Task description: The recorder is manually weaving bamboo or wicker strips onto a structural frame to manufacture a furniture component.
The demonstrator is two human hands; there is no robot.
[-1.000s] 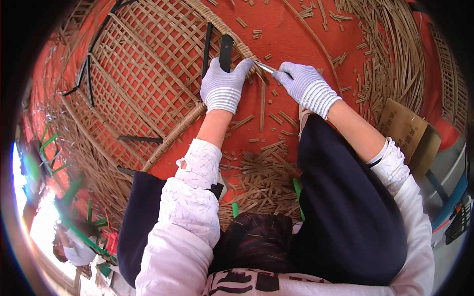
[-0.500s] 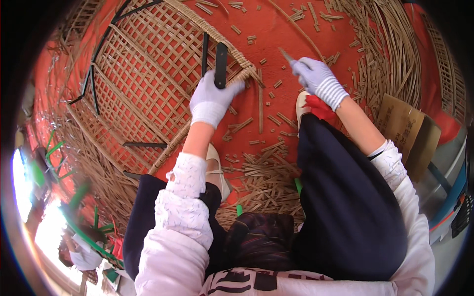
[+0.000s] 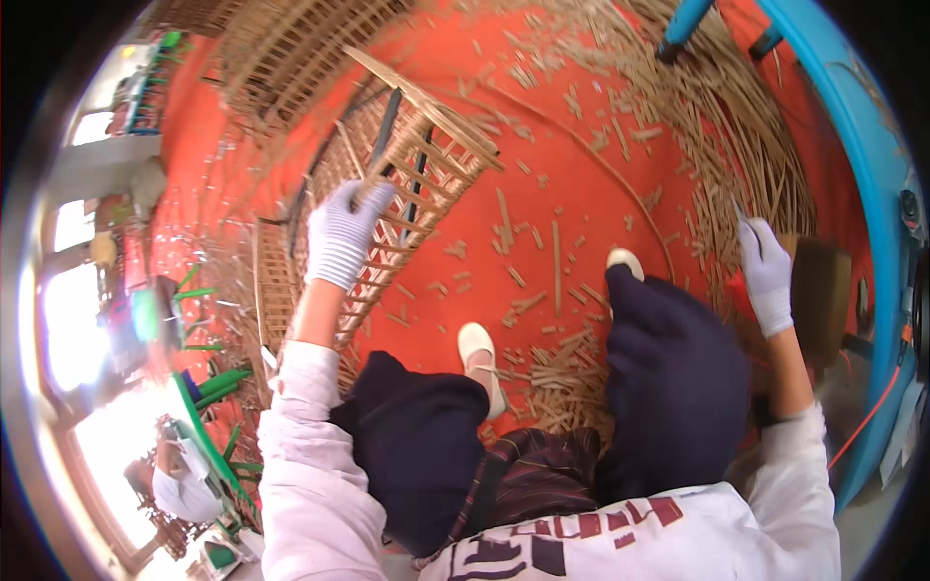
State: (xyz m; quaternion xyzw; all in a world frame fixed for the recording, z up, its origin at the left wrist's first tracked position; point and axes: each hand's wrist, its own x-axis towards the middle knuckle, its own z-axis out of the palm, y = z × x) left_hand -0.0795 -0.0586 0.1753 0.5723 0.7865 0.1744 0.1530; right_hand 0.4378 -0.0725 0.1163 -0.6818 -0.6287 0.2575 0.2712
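My left hand [image 3: 344,237], in a striped white knit glove, is closed on the upper edge of a woven rattan panel [image 3: 441,179]. The panel stands tilted up on my left, so its open lattice shows at a steep slant. A flat black bar [image 3: 386,126] is fixed to it close to my fingers. Out to the right, beside the long strips, my gloved right hand [image 3: 767,276] is closed round a small pointed metal blade [image 3: 738,209]. The blade's tip points away from me; its handle is hidden in the glove.
Cut rattan bits [image 3: 567,392] litter the red floor between my feet and beyond. Long loose strips [image 3: 765,136] lie at the far right. A blue-edged table [image 3: 852,107] and a cardboard box [image 3: 823,290] stand right. More woven pieces [image 3: 300,58] are far left; a person [image 3: 189,494] is lower left.
My left hand has moved left and tipped the rattan panel up from lying flatter. My right hand has swung right and nearer, carrying the blade away from the panel. The view has shifted too.
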